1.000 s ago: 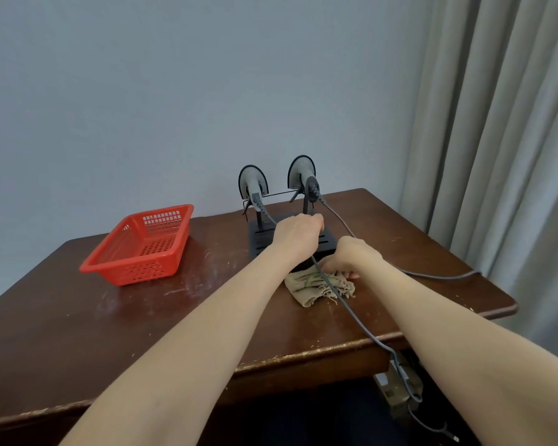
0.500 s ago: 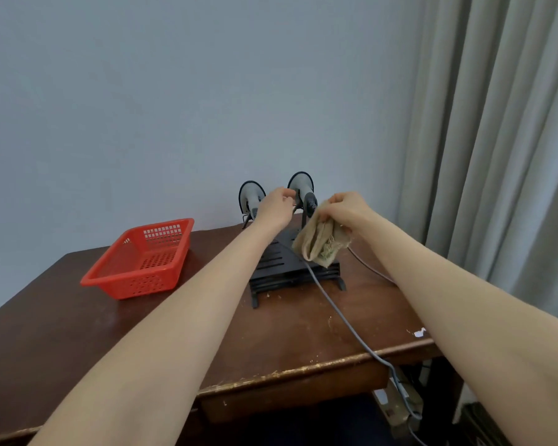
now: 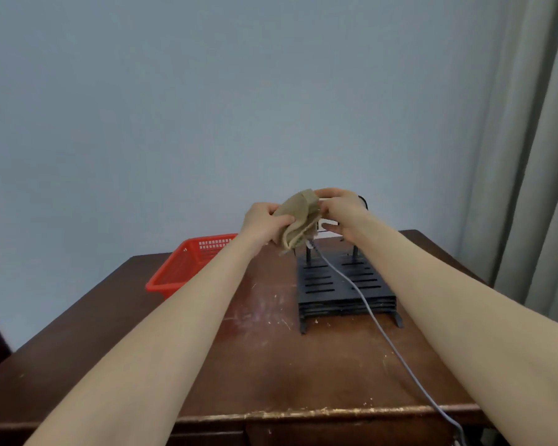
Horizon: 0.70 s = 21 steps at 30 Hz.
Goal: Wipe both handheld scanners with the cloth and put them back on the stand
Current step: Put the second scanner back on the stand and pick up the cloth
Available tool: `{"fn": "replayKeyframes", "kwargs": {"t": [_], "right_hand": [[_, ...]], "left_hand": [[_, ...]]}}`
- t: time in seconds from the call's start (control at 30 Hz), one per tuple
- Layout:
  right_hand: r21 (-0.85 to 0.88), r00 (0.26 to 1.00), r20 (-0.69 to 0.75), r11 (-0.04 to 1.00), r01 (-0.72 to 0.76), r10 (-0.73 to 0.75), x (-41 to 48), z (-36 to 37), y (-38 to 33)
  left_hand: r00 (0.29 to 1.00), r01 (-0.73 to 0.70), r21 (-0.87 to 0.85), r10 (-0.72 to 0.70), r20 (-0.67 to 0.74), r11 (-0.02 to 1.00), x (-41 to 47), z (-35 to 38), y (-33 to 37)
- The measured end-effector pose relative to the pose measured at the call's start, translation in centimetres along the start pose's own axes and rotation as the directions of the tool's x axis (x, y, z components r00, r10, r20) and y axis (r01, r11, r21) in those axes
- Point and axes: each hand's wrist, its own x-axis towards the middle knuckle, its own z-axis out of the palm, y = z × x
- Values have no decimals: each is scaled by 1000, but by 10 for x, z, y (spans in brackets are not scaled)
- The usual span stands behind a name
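Near the back left corner of the table (image 3: 271, 365) sits a red basket (image 3: 181, 275), well apart from the work. Above the back edge, the left hand (image 3: 261, 222) has its fingers curled round a bunched tan cloth (image 3: 298, 217), soft, light stuff that folds to whatever it is pressed on, so it probably needs gathering into a pad. Just beside it, touching the cloth, is one scanner (image 3: 325, 227), mostly hidden inside the right hand (image 3: 343, 214), which grips it with thumb and fingers wrapped round. It looks like hard, smooth plastic, light but likely slippery, so I would hold it by the handle and leave the head free for wiping. The black slotted stand (image 3: 342, 284) sits below, toward the back right corner. A grey cable (image 3: 384, 336) trails from the scanner over the stand and off the front edge; it may tug. I cannot see the second scanner.
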Motion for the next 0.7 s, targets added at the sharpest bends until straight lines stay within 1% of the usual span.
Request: {"fn": "replayKeyframes", "kwargs": {"t": [0.03,0.07,0.1,0.17,0.2,0.23,0.27,0.3,0.33,0.37,0.43,0.47,0.53,0.57,0.63,0.7], "right_hand": [[-105,996,-76,994,41,-49,3,8,1],[-166,989,-120,984,69,-89,6,16,2],[-167,990,-108,984,68,-86,6,25,2],[-140,999,47,990,-14,21,5,42,5],[-134,986,142,988,-71,90,4,51,6],[-114,967,215,987,-114,136,5,60,8],[-63,952,264,988,-141,153,5,70,9],[14,949,277,987,-160,150,9,79,13],[98,956,253,979,-181,151,13,87,16],[165,964,212,966,-199,163,18,96,21],[259,959,185,931,-257,213,31,109,30],[282,951,195,914,-290,241,36,115,34],[282,930,234,895,-345,285,48,127,41],[272,916,261,887,-373,305,52,135,43],[251,894,306,878,-407,327,59,148,46],[239,888,312,876,-418,339,75,166,51]], "left_hand": [[996,2,91,6,-89,996,2,-7,-4],[986,16,179,14,-167,984,4,-14,-8],[973,37,257,24,-231,966,3,-20,-10],[945,43,399,92,-313,916,-1,-28,-14],[942,26,457,131,-309,889,-1,-30,-17],[951,1,496,153,-269,868,0,-31,-20],[968,-33,511,156,-198,859,1,-31,-24],[984,-64,495,138,-113,866,3,-31,-29],[993,-78,427,107,-45,901,5,-33,-34],[996,-73,325,84,-21,943,6,-38,-41],[996,-21,153,34,-81,988,13,-51,-56],[992,41,85,-30,-124,996,17,-59,-65],[971,179,-32,-182,-153,983,25,-73,-82],[964,221,-78,-229,-135,972,29,-78,-91],[957,269,-175,-284,-65,947,33,-85,-103],[948,289,-267,-313,-54,920,45,-91,-118]]}}
